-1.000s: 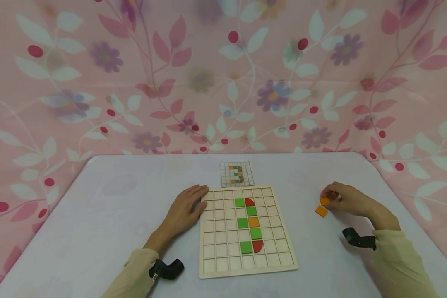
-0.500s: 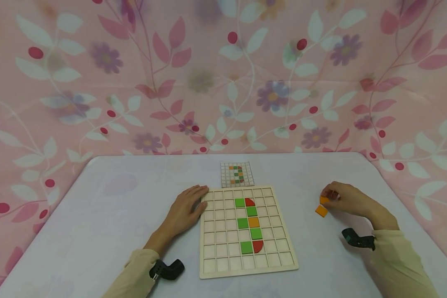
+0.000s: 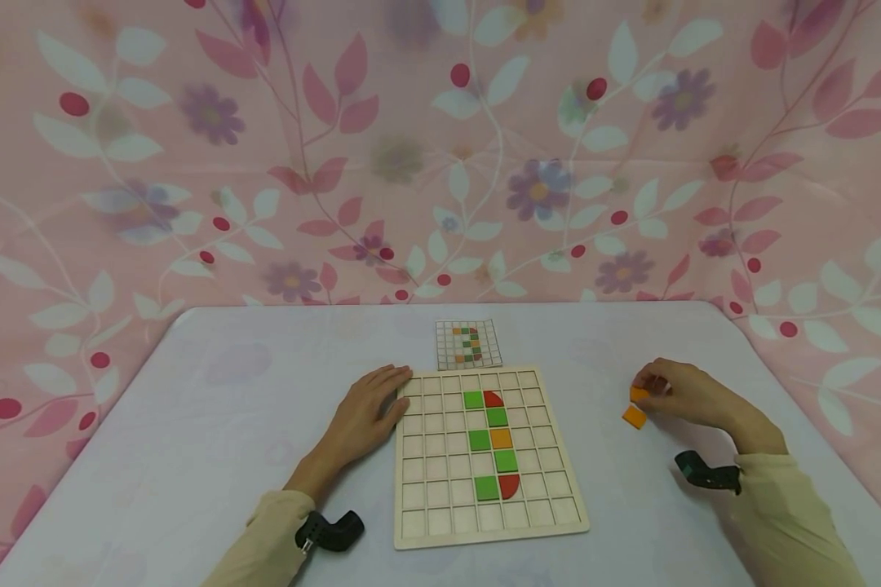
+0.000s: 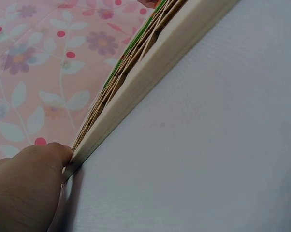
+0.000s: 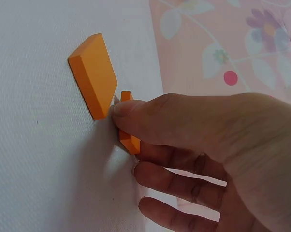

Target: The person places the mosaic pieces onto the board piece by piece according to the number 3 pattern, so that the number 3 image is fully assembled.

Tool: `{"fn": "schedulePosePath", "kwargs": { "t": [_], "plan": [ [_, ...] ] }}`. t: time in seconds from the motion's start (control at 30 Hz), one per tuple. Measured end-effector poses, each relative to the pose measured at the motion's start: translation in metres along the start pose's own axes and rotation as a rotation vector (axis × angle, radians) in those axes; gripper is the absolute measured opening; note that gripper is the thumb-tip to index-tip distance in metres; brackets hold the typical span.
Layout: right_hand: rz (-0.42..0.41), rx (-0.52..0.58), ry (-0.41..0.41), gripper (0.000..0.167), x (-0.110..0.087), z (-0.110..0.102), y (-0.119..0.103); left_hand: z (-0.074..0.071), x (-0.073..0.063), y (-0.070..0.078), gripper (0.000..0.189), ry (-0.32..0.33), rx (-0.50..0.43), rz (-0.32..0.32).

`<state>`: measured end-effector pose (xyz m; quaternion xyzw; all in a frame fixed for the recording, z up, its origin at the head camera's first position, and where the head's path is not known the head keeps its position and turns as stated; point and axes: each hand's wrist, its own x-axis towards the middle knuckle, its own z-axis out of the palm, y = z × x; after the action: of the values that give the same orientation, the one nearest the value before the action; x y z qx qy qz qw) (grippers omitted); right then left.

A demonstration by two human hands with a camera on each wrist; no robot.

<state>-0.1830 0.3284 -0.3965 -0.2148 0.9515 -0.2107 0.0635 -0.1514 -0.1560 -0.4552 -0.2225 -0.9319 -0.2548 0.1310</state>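
Note:
A pale wooden grid board lies mid-table, with several green square tiles, one orange tile and two red quarter-round tiles in its cells. My left hand rests at the board's upper left edge, fingers extended; in the left wrist view, its thumb touches the board's side. Off to the right, my right hand pinches an orange square tile between thumb and fingers, partly covering it. A second orange tile lies flat on the table right beside it.
Just behind the board lies a small printed grid card with coloured squares. A white cloth covers the table, and a pink floral curtain hangs behind it. Black wrist cameras stick out from both sleeves.
Both hands stay nearly where they were, the left at the board and the right on the orange tile. The whole head view shifts very slightly.

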Motion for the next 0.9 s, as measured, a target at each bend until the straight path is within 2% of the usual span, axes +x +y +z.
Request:
{"fn": "schedulePosePath", "kwargs": {
  "t": [0.2,0.63,0.9],
  "plan": [
    [-0.003,0.01,0.022,0.022,0.0,-0.001,-0.006,-0.001,-0.001,0.0,0.045,0.005,-0.004,0.008],
    [-0.053,-0.056,0.166,0.021,0.011,0.006,-0.024,0.0,-0.001,-0.001,0.045,0.002,0.003,0.01],
    [-0.037,-0.045,0.173,0.025,0.013,0.01,-0.033,0.001,0.0,-0.001,0.044,0.001,0.004,0.01]
  ]
}}
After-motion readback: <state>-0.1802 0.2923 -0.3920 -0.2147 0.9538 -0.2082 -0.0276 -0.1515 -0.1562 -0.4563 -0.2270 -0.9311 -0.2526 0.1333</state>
